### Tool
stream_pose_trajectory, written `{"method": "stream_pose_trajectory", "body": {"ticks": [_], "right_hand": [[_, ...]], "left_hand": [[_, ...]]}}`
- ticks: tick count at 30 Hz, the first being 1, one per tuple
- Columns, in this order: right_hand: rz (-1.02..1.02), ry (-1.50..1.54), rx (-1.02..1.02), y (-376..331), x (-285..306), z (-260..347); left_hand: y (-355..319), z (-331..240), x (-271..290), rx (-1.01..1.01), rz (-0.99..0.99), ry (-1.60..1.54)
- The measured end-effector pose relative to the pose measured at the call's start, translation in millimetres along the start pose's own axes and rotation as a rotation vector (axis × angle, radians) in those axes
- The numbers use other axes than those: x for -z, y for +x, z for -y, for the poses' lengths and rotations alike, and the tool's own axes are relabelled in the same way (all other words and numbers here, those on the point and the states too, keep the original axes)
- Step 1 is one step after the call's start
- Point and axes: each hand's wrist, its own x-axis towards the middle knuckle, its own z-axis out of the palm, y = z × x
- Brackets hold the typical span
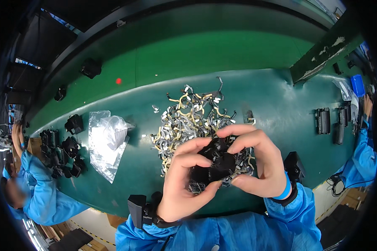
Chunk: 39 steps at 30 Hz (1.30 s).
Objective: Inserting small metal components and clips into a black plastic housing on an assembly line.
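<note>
Between my two hands is a black plastic housing, held above the green table. My left hand grips its left side with thumb and fingers. On its other side, my right hand closes round the upper edge and right end, thumb low. Small parts show in the middle of the housing, too fine to make out. Behind and under my hands spreads a heap of short wire harnesses in yellow, grey and black with small white connectors. The hands hide the heap's near part.
A clear plastic bag lies left of the heap. Several black housings are gathered farther left, near a co-worker's arm. Black rectangular parts and a blue bin stand at right, by another person's sleeve. A green post rises at far right.
</note>
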Motion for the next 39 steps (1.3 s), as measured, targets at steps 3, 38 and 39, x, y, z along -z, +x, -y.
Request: {"method": "stream_pose_trajectory", "body": {"ticks": [3,38,39], "right_hand": [[-0.038,0.114,-0.081,-4,-10,-7],[0.075,-0.062,-0.047,-2,-8,-11],[0.102,-0.082,-0.029,-1,-8,-11]], "left_hand": [[0,-1,-1,-0.017,-0.02,0.158],[5,-20,21,0.027,-0.034,0.53],[4,-23,23,0.043,-0.012,0.54]]}}
